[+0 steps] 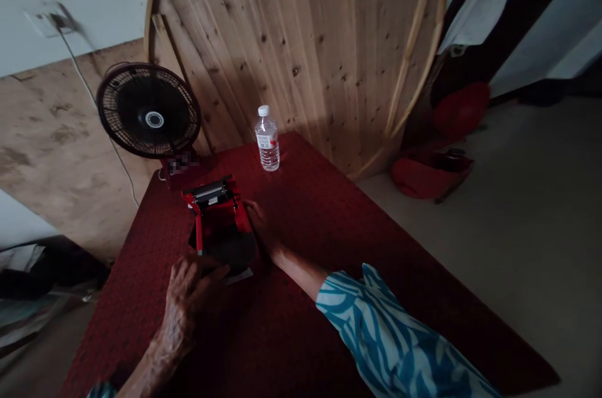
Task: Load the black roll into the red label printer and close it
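A small red and black device (226, 247), perhaps a label printer, lies on the red table with its upper part raised. A dark roller and a white label show on that raised part, and the inside below is red. My right hand (258, 222) grips the device's right side, its fingers partly hidden behind it. At the front left corner, my left hand (190, 282) has its fingers bent around the edge, with one finger reaching across the front. A pale strip (241, 276) sticks out by the device's front edge.
Behind the device stands a dark red fan (150, 113) on the table (329, 247). A clear water bottle (268, 141) with a white cap is upright near the far edge. A large round wooden board (301, 47) leans against the wall. Red stools (418, 175) stand right.
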Demonstrator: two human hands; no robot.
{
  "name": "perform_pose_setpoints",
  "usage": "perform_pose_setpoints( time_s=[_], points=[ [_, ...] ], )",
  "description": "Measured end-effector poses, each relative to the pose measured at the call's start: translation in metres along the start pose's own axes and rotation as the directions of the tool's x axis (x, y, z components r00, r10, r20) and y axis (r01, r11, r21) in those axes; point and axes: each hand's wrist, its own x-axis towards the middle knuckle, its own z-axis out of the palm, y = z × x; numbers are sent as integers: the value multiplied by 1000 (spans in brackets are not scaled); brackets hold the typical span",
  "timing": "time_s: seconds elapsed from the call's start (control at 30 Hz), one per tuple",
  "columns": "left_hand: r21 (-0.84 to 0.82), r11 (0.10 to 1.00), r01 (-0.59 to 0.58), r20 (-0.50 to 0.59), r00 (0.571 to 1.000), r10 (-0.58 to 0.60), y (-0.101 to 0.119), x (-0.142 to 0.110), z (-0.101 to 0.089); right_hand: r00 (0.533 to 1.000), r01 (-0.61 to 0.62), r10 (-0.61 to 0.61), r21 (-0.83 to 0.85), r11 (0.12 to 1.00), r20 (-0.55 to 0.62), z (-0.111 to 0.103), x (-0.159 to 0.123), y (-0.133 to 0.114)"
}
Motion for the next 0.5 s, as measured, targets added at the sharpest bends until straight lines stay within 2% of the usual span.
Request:
perform_pose_setpoints(
  time_s=[0.1,0.2,0.27,0.33,0.5],
  points=[
    [12,1000,-24,-16,1000,24,-2,-3,4,999,0,-2,-59,998,-44,-3,7,-2],
    [0,1000,-24,-29,999,24,-6,-9,8,992,58,-70,-108,992,-106,-3,26,-7],
    [-20,1000,-11,-21,1000,10,-8,-13,10,994,79,-85,-71,994,-75,1,42,-15],
    [-54,999,-2,-14,1000,1,-9,-17,11,998,68,-67,-21,997,14,8,55,-24],
    [-125,992,-15,-33,999,11,-7,-19,9,991,115,-109,-93,989,75,19,62,-37]
  ],
)
